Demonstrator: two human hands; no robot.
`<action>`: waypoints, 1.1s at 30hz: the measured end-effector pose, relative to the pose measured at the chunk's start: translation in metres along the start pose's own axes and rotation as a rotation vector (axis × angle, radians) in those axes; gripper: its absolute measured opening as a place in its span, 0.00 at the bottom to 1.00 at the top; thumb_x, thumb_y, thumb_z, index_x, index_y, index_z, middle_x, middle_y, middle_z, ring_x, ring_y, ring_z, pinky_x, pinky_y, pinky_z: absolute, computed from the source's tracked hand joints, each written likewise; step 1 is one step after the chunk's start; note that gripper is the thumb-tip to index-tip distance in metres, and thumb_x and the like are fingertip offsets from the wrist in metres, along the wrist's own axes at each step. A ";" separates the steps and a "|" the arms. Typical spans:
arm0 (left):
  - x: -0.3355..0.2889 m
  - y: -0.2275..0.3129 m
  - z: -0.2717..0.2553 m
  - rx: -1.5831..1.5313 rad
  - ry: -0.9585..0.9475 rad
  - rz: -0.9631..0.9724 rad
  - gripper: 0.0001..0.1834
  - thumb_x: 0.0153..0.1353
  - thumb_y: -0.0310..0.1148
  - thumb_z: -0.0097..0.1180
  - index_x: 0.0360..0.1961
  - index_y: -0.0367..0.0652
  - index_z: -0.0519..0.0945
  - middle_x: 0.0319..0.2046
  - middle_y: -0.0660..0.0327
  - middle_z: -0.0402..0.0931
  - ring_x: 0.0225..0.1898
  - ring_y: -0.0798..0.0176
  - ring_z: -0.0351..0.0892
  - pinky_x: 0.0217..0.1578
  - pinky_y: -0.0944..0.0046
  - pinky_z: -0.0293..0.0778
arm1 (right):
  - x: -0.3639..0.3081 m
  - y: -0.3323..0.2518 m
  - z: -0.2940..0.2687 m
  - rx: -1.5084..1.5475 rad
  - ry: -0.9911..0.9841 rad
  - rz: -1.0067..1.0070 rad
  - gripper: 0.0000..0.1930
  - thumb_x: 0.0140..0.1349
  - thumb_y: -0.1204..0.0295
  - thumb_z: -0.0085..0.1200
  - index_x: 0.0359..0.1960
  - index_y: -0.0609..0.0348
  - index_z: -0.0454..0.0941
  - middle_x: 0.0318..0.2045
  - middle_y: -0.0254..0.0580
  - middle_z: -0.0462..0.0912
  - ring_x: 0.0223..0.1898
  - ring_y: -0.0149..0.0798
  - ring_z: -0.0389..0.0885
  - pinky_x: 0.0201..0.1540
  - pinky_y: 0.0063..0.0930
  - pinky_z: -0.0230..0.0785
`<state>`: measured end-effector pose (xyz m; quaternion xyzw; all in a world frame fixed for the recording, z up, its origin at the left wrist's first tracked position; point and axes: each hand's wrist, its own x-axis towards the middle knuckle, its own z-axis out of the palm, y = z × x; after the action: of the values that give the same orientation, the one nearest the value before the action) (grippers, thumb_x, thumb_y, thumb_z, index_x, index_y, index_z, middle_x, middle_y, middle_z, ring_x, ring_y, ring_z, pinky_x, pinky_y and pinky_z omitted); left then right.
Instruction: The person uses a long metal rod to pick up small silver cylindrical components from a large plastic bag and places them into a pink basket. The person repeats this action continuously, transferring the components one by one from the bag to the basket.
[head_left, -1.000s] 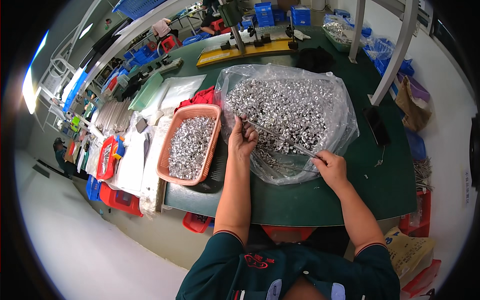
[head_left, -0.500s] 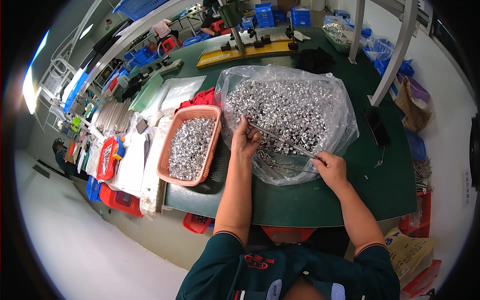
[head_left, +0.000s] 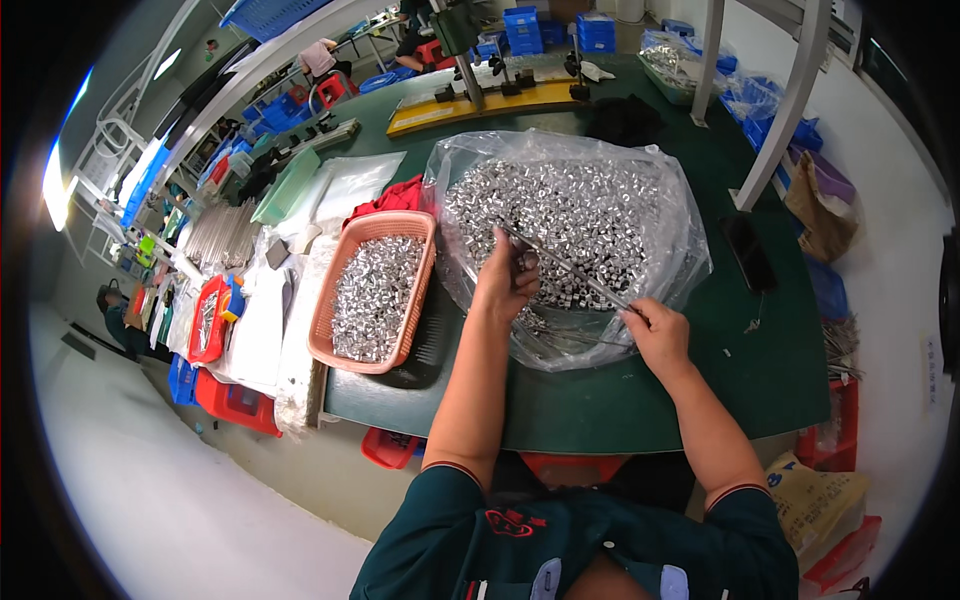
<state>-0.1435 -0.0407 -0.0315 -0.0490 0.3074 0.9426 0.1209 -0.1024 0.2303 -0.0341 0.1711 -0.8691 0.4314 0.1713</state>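
A thin grey metal rod (head_left: 575, 272) slants across a clear plastic bag (head_left: 690, 235) full of small shiny metal ring-like pieces (head_left: 560, 205). My right hand (head_left: 660, 335) pinches the rod's near right end. At its far left end my left hand (head_left: 508, 275) is closed, thumb and curled fingers against the rod; whether a small piece is also in those fingers is hidden. Under the rod, more thin rods (head_left: 560, 332) lie at the bag's near edge. A pink plastic basket (head_left: 320, 340) of similar metal pieces stands left of my left forearm.
Behind the bag is a yellow-based fixture (head_left: 480, 108). A phone (head_left: 748, 252) lies right of the bag, near a white frame leg (head_left: 780, 125). Red cloth (head_left: 390, 200) and a green tray (head_left: 287, 188) are at the left. The green table's (head_left: 600, 425) near edge faces me.
My left thumb has lifted and its fingers have curled in by the rod's far end. My right hand keeps its pinch. The whole view has shifted slightly.
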 end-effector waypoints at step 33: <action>-0.001 0.020 -0.032 -0.164 0.104 0.259 0.16 0.65 0.47 0.47 0.37 0.44 0.73 0.17 0.70 0.61 0.16 0.73 0.55 0.19 0.71 0.53 | -0.002 0.002 -0.002 0.082 -0.141 0.078 0.09 0.51 0.67 0.61 0.28 0.58 0.79 0.19 0.43 0.79 0.21 0.42 0.79 0.25 0.30 0.67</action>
<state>-0.1469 -0.0756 -0.0463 -0.0672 0.2391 0.9684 -0.0221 -0.1016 0.2333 -0.0350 0.1738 -0.8666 0.4597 0.0859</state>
